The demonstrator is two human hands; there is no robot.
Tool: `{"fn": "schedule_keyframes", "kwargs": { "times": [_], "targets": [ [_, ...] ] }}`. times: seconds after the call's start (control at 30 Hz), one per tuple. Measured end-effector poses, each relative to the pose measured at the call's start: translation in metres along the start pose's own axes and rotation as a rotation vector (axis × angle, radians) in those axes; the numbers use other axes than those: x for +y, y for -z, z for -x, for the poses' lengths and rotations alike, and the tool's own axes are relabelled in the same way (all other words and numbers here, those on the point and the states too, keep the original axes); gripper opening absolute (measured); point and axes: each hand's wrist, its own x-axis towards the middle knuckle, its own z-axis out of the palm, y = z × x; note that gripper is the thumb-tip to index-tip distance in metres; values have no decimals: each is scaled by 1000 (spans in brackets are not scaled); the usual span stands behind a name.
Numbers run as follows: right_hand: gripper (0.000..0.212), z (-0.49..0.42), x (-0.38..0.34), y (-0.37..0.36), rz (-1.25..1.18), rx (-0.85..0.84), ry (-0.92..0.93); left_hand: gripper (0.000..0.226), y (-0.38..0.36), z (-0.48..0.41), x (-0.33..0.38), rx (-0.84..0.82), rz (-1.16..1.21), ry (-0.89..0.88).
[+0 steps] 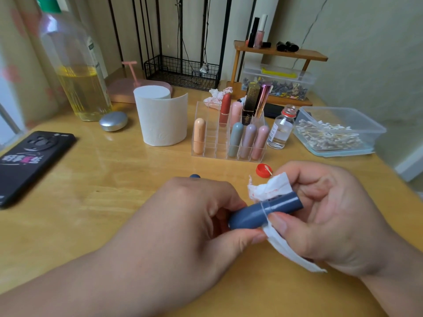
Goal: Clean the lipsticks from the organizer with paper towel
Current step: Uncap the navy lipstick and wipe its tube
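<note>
Gripping a slate-blue lipstick [258,213] by its rounded end, a person's left hand [196,216] held the tube nearly level just above the tabletop [114,179], its grip closed with the fingers curled round the casing. The right hand [332,213] had its grip closed as well, thumb and fingers pinching a piece of paper towel [272,186] (white, smeared with red) against the tube's flat end, the towel's loose tail hanging below the thumb. Behind the hands stood the clear organizer [210,143], holding a peach lipstick [199,136] alone at its front left, three more in grey-blue, mauve and pink at its front right, and four taller ones at the back. A roll of white paper [162,120] stood just left of the organizer, and a red cap [263,170] lay between the organizer and the right hand. A small uncapped glass bottle [280,131] stood just beside the organizer's right side, with a plastic tub of cotton swabs [343,110] further right. A black phone [34,161] lay at the tabletop's left edge, a large bottle of yellow liquid [77,76] beyond it
</note>
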Motion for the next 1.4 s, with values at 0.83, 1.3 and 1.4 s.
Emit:
{"fn": "schedule_keyframes", "kwargs": {
  "times": [0.83, 1.3, 1.4],
  "targets": [
    [25, -1, 4, 15, 32, -47, 80, 25, -4, -16, -5, -341, 1340, 638],
    [21, 0, 6, 8, -45, 40, 41, 16, -8, -10, 2, -16, 881, 389],
    [34, -2, 7, 8, -137, 26, 7, 19, -9, -4, -2, 92, 697, 238]
  ]
}}
